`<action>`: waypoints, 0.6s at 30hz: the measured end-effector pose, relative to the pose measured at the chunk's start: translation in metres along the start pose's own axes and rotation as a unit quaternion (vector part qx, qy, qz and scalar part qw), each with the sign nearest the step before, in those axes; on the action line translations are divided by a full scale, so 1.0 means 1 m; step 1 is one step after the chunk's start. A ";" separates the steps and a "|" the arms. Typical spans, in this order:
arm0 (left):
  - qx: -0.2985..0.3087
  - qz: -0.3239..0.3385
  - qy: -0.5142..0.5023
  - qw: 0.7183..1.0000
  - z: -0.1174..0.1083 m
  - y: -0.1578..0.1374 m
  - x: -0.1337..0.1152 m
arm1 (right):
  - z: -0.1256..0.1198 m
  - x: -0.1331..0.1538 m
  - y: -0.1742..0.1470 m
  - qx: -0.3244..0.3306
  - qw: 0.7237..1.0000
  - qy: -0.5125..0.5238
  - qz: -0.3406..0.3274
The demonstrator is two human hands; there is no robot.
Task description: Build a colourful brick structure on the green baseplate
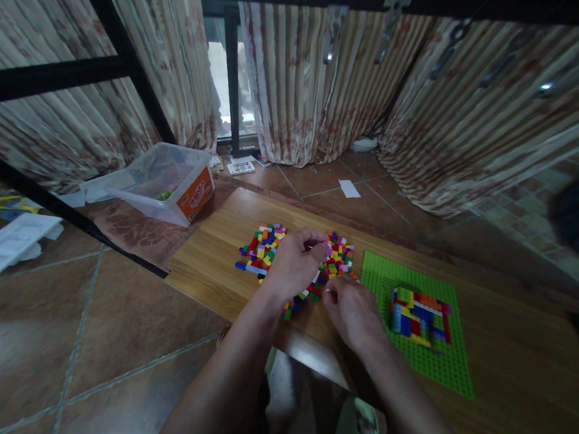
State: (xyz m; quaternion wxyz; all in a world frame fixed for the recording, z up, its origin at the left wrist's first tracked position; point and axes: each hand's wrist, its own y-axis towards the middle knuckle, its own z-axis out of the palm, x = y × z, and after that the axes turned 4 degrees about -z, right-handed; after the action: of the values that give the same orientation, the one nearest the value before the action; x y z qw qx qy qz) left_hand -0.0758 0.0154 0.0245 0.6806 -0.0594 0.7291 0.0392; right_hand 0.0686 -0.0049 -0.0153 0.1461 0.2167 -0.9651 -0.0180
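A spread of small toy building bricks [266, 242] in many colours lies on the wooden bench. Over the middle of the pile, my left hand [297, 261] has its thumb and forefinger curled together beside some pink bricks; whether one is between the fingertips is unclear. My right hand [353, 305] is closed at the pile's near right side, its fingertips bent inward, and what they hold is hidden. To the right, a green baseplate [382, 274] carries a low block of joined multicoloured bricks [421, 315]. My right hand is just left of that plate.
The wooden bench [206, 254] runs across in front of me. Left of it, a clear plastic box [158, 190] with an orange label stands on the floor. Black metal bars [126, 64] cross the upper left. Patterned curtains [299, 91] hang behind, and a white paper [348, 188] lies on the tiles.
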 end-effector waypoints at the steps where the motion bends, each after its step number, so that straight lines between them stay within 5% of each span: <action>1: 0.000 -0.004 -0.003 1.000 0.000 0.000 0.000 | 0.001 0.000 -0.001 -0.005 1.000 0.003 0.007; 18: -0.019 -0.037 -0.017 0.999 0.001 0.002 0.000 | 0.009 -0.002 -0.011 -0.023 0.999 0.013 0.021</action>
State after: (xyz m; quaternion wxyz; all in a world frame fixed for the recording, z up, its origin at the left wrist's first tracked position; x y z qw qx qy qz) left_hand -0.0750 0.0176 0.0246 0.6926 -0.0983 0.7140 0.0285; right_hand 0.0724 -0.0141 -0.0260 0.1640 0.1936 -0.9667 -0.0342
